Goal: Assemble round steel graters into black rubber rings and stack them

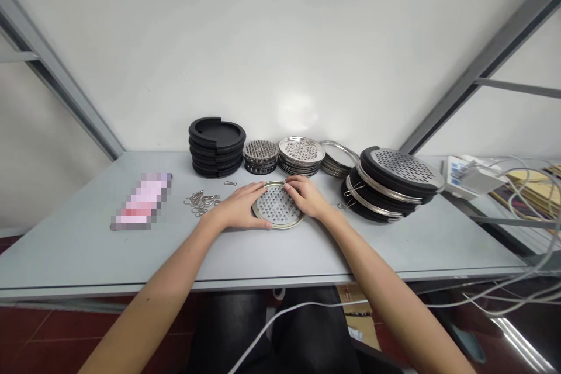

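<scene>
Two hands, your left hand point(239, 205) and right hand point(308, 197), stand apart and clamp the rim of a perforated metal disc point(277, 205) near the front middle of the worktop point(65, 251). Just left of them lies a heap of wire hooks point(201, 203). Along the back edge sit black rings point(216, 146), spiked discs point(260, 157), perforated steel discs point(301, 155) and plain steel trays point(339, 159), all still separate. Toward the right end, a leaning stack of black-and-steel units point(390, 184) looks assembled, some with wire hooks on. (No writing can be read on the blurred packet point(142, 201) at the left.)
</scene>
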A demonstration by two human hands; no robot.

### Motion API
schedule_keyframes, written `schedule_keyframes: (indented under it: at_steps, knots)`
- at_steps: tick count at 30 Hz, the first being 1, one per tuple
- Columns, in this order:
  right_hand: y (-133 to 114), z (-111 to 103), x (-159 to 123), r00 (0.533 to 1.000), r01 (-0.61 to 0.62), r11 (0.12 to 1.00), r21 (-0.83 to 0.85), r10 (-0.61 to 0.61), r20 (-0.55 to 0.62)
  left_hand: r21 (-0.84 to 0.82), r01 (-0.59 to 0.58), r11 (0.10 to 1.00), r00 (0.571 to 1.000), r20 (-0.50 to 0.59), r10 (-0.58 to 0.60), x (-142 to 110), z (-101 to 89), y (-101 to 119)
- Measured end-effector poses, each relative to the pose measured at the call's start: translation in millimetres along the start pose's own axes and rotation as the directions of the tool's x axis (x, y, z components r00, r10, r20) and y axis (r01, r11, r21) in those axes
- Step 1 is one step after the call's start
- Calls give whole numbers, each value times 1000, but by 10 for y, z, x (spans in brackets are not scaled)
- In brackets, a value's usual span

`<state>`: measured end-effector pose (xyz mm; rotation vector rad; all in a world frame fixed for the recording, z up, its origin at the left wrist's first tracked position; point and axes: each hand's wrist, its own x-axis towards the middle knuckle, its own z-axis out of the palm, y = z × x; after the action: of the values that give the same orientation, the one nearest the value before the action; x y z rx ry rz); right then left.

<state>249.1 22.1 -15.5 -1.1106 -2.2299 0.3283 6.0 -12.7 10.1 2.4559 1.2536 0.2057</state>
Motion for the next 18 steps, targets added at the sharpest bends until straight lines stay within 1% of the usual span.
schedule_keyframes:
  at_steps: [9,18]
  knots:
    - [-23,-5,6,1000,-16,1000,9,16,19,-26,-40,999,998,-43,39,6,-7,14]
    - [-54,-6,-2,1000,-19,1000,14,19,17,10,-2,1000,1000,6,2,-6,-11,16]
